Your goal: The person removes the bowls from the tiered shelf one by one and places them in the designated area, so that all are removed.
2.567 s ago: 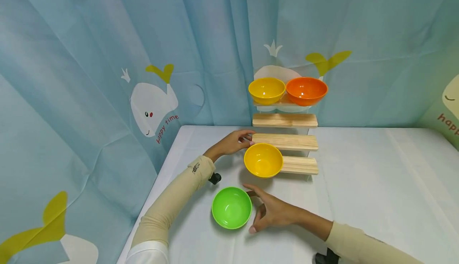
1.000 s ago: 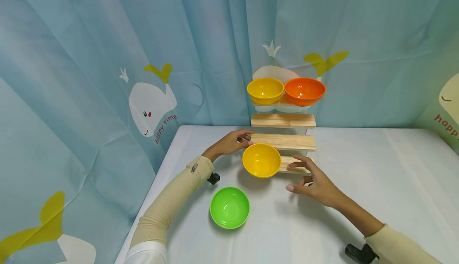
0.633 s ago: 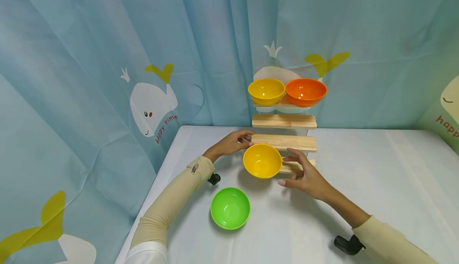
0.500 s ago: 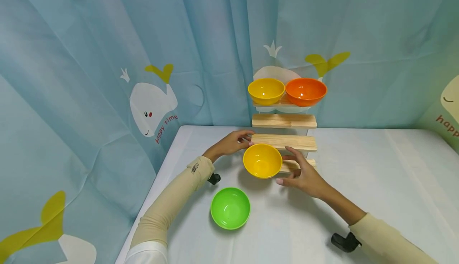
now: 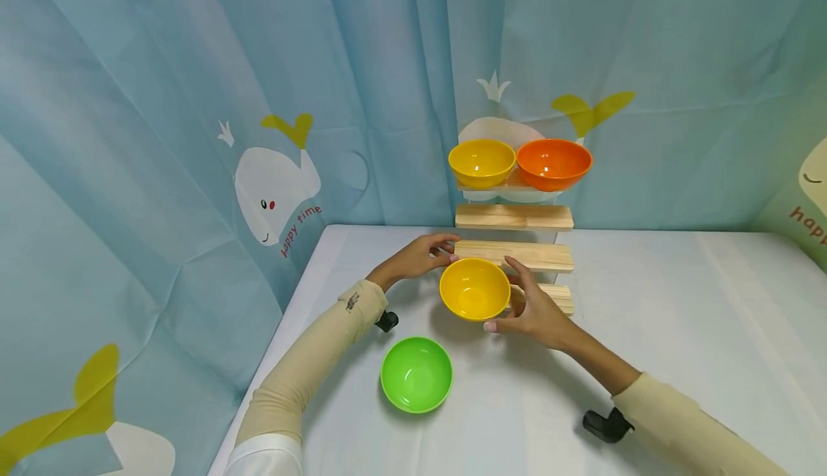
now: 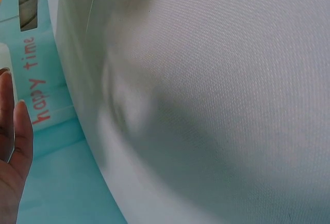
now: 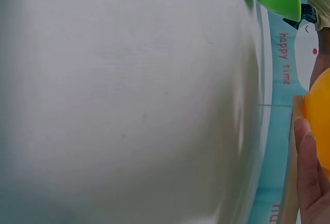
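Note:
A yellow bowl (image 5: 474,289) sits at the left end of the lowest slat of a stepped wooden rack (image 5: 541,255). My left hand (image 5: 420,255) grips the left end of the rack's second-lowest slat between thumb and fingers, its thumb close to the bowl's rim. Around the bowl's right side my right hand (image 5: 536,314) is spread, thumb at the near side and index finger at the far side; whether it touches the bowl is unclear. In the right wrist view, fingers (image 7: 308,167) overlap the yellow bowl (image 7: 319,116). A green bowl (image 5: 416,375) stands upright on the table, nearer me.
On the rack's top slat stand another yellow bowl (image 5: 482,164) and an orange bowl (image 5: 554,165), side by side. The slat (image 5: 513,217) below them bears nothing. A white cloth (image 5: 678,332) covers the table, and a blue curtain (image 5: 400,88) hangs behind.
My right hand has left the green bowl's side, swung up to the right, then moved left to the yellow bowl on the lowest slat. The left hand and all bowls have stayed put.

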The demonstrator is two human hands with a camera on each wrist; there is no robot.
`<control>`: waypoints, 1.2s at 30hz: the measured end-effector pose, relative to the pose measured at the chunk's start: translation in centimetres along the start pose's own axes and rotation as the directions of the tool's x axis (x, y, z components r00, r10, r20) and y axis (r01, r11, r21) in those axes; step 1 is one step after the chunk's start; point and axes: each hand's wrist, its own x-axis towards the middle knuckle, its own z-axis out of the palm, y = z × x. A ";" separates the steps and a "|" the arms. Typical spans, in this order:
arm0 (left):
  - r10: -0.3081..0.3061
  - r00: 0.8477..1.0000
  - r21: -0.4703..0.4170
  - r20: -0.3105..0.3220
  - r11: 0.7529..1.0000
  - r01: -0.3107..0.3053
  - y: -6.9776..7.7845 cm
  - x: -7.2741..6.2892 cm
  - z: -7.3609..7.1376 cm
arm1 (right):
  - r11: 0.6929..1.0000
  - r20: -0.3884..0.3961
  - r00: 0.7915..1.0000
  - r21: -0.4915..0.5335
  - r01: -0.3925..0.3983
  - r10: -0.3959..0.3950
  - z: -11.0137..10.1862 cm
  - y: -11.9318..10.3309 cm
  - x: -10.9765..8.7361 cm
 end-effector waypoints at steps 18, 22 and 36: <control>0.014 1.000 0.018 0.007 1.000 -0.014 -0.1 0.1 0.0 | 0.997 -0.078 0.997 -0.077 -0.028 0.021 1.4 0.1 1.2; 0.013 1.000 0.019 0.009 1.000 -0.013 -0.1 0.1 -0.1 | 0.997 -0.082 0.996 -0.072 -0.040 0.034 1.6 0.2 1.3; 0.002 1.000 0.015 0.007 1.000 -0.002 0.2 -0.1 -0.1 | 0.998 -0.081 0.996 -0.051 -0.028 0.023 2.3 0.2 1.4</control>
